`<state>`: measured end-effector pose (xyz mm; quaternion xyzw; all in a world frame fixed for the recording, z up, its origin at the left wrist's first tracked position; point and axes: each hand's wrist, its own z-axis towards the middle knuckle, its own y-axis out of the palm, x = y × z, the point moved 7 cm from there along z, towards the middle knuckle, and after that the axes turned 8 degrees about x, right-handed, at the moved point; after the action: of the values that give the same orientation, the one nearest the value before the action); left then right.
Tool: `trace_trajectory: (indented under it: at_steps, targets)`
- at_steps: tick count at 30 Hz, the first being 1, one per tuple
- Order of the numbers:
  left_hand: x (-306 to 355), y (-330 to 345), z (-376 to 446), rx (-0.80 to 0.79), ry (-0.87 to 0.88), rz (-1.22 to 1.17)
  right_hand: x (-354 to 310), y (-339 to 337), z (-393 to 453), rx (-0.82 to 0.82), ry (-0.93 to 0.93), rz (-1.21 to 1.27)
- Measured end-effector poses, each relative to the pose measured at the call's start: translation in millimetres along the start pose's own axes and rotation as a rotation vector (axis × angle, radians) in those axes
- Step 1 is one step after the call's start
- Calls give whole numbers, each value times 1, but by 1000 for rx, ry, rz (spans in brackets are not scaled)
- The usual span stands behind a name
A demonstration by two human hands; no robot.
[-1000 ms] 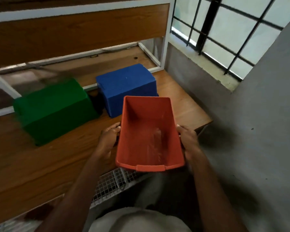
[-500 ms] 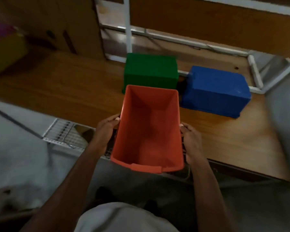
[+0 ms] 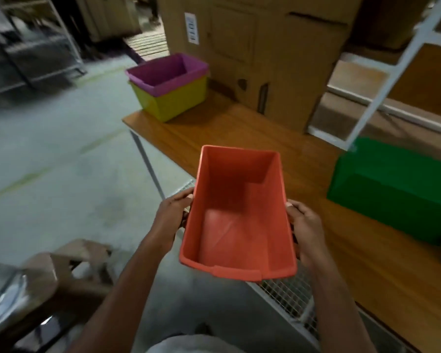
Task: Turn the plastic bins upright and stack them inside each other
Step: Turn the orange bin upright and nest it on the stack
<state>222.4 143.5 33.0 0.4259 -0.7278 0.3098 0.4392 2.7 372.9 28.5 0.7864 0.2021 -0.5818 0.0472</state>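
**Operator:** Above the near edge of the wooden table (image 3: 239, 128), where is the orange bin (image 3: 237, 212) and how is it supported?

**Inspector:** It is carried clear of the table, mouth up. The left hand (image 3: 172, 215) grips its left long wall and the right hand (image 3: 304, 225) grips the right one. On each side the thumb lies at the rim and the remaining fingers curl out of sight down the outer wall. Two opposed grips at mid-length probably keep the bin level and leave its base free to be lowered into another bin.

**Operator:** Where is the stack?

**Inspector:** At the far left corner of the table. The purple bin (image 3: 167, 70) sits nested inside the yellow bin (image 3: 171, 100), both upright, just beside the cardboard box (image 3: 252, 49). That corner appears to be the collecting point, and the orange bin is well apart from it.

**Operator:** What remains unprocessed?

**Inspector:** The green bin (image 3: 395, 187) lies on the table at the right with no opening visible, so it is judged not yet upright. It is apart from the hands.

**Operator:** Next requirement?

**Inspector:** Align the long axis of the orange bin with the purple bin's mouth before lowering; a skewed entry could jam on the rim.
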Motion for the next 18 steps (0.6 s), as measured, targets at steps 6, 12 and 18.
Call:
trace_trajectory:
  at_steps: [6,12,18]
  targets:
    - [61,-57,70,70,47,-32,-66,103,29,-38,-104,19]
    - [135,-75,143,70,111,-81,-127,170,78,-50,-159,42]
    - [200,-68,222,38,171,-75,-187,223,147,-11,-217,70]
